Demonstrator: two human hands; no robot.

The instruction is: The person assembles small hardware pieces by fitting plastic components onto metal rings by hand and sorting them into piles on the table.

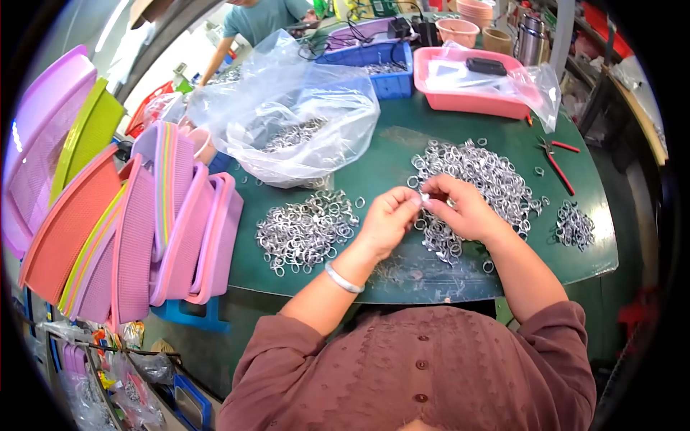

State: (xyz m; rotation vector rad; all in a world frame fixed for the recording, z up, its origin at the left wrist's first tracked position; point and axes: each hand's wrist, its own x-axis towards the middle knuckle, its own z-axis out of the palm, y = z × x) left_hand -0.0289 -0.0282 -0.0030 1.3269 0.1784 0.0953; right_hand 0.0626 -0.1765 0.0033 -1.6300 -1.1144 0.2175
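Observation:
My left hand (pixel 392 219) and my right hand (pixel 460 208) meet fingertip to fingertip over the green table (pixel 338 276). Between them they pinch a small silvery ring (pixel 425 197), partly covered by the fingers. Beneath and behind my right hand spreads a large pile of metal rings (pixel 489 172). To the left of my left hand lies another ring pile (pixel 305 230), and a smaller ring pile (pixel 573 225) is near the right edge. A pair of red-handled pliers (pixel 557 165) rests open beyond my right hand.
Behind the piles stand a clear plastic bag (pixel 309 154) containing rings, a blue bin (pixel 394 85) and a pink basin (pixel 478 105) holding a dark object. Stacked plastic baskets (pixel 133 237) crowd the left side. Across the table is another person (pixel 262 21). A steel thermos (pixel 530 39) stands at the back.

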